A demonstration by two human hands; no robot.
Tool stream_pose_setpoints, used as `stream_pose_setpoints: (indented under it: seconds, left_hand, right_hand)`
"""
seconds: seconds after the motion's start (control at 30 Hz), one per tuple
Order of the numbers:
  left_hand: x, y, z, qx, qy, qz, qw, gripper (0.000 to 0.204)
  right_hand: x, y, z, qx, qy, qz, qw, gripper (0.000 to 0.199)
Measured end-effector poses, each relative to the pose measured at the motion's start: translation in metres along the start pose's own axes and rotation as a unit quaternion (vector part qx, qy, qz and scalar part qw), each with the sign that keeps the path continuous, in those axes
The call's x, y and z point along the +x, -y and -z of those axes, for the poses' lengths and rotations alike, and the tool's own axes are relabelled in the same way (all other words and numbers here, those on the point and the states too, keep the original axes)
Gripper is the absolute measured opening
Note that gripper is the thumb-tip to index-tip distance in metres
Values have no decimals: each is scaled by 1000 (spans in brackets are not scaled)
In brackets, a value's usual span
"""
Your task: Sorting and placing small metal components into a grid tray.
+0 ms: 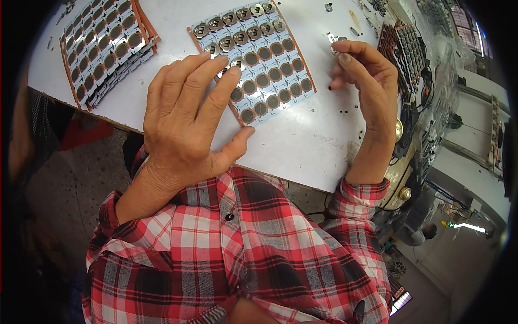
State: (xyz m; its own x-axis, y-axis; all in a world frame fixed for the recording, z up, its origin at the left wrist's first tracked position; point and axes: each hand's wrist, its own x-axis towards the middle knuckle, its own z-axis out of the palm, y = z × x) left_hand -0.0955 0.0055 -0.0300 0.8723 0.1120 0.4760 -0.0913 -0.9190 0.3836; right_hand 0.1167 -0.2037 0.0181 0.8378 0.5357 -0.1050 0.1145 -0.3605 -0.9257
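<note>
A panel of small circuit boards [278, 97] with rows of dark round pads lies on the table before me. Shiny metal coin-cell holders [229, 19] sit on its two far rows and on part of the third. My left hand [186, 102] is open, fingers spread over the panel's left side. Its index fingertip rests by a metal holder [238, 63], and its thumb is near the panel's front edge. Right of the panel, my right hand [367, 73] pinches a small shiny metal piece [333, 39], probably another holder, between thumb and index finger. The fingertips partly cover it.
A stack of similar panels [102, 46] stands at the table's left. Other panels [410, 54] pile up at the right, beside plastic-wrapped material [431, 135]. Small metal parts [369, 24] and dark bits lie scattered on the white table [291, 154], whose front edge is near my shirt.
</note>
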Motion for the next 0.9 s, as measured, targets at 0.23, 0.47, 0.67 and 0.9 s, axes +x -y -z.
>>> stream_pose_setpoints:
  seconds: [0.23, 0.47, 0.67, 0.9]
  left_hand:
    - [1, -1, 1, -10, -4, 2, 1000, 70]
    - [0, -1, -1, -44, -13, -1, 999, 69]
    - [0, -3, -1, -71, -13, 3, 997, 65]
    - [0, -3, -1, -74, -15, -3, 997, 62]
  right_hand:
    - [0, 4, -17, 89, 36, 22, 995, 26]
    - [-7, 7, -34, 70, 85, 49, 993, 20]
    - [-16, 18, -54, 110, 110, 19, 988, 25]
    - [-21, 19, -72, -29, 103, 67, 992, 17]
